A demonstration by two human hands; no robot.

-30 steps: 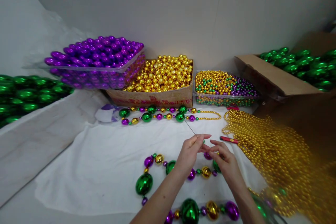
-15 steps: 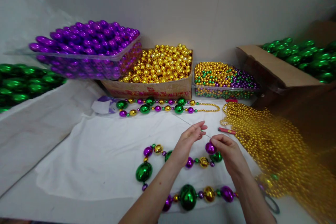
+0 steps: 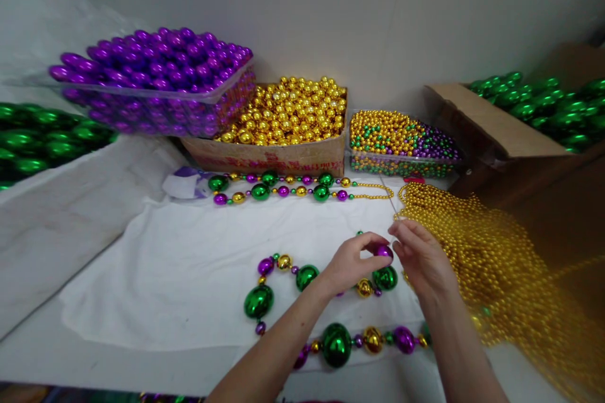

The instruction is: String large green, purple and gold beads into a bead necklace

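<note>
My left hand is closed round a shiny purple bead, thumb and fingers curled about its side. Just to the right, my right hand pinches a long thin needle, which points up and away over the cloth. White thread seems to run between the fingertips and the bead. Below them a large green bead hangs or lies at the end of a bead strand. That strand of purple, gold and green beads curves in a loop over the white cloth, partly hidden by my left forearm.
Behind stand a clear tub of purple beads, a cardboard box of gold beads and a tub of small mixed beads. A finished-looking necklace lies before them. Gold bead chains heap at right, beside a carton.
My left hand has moved from the needle down to the purple bead. My right hand has let go of the bead and now holds the needle, which has swung to the right and more upright.
</note>
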